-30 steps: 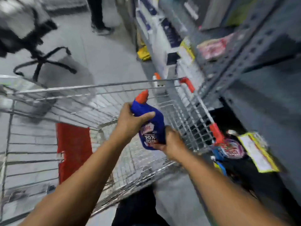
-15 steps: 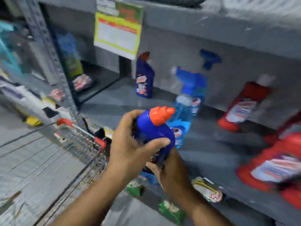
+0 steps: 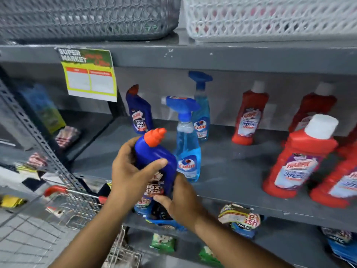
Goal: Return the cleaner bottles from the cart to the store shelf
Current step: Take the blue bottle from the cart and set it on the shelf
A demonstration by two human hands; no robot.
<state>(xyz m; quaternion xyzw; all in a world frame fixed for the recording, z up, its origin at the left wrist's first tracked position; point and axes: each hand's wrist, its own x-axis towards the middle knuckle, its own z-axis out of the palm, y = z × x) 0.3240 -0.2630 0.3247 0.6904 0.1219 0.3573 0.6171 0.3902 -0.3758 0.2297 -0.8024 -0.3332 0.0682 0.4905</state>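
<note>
I hold a dark blue cleaner bottle [image 3: 155,163] with an orange cap upright in front of the grey store shelf [image 3: 231,171]. My left hand [image 3: 129,175] wraps its side from the left. My right hand [image 3: 179,202] supports its base from the right. A matching dark blue bottle [image 3: 139,111] stands at the back left of the shelf. The wire cart [image 3: 75,202] with red handle caps sits at the lower left.
Two light blue spray bottles [image 3: 188,151] stand just right of the held bottle. Red cleaner bottles [image 3: 249,115] with white caps fill the shelf's right side. A grey basket [image 3: 87,18] and a white basket [image 3: 270,18] sit on the shelf above. Detergent pouches [image 3: 239,221] lie on the shelf below.
My view has swung from the cart to the shelf. Both hands have lifted the blue bottle out of the cart and carried it up toward the shelf.
</note>
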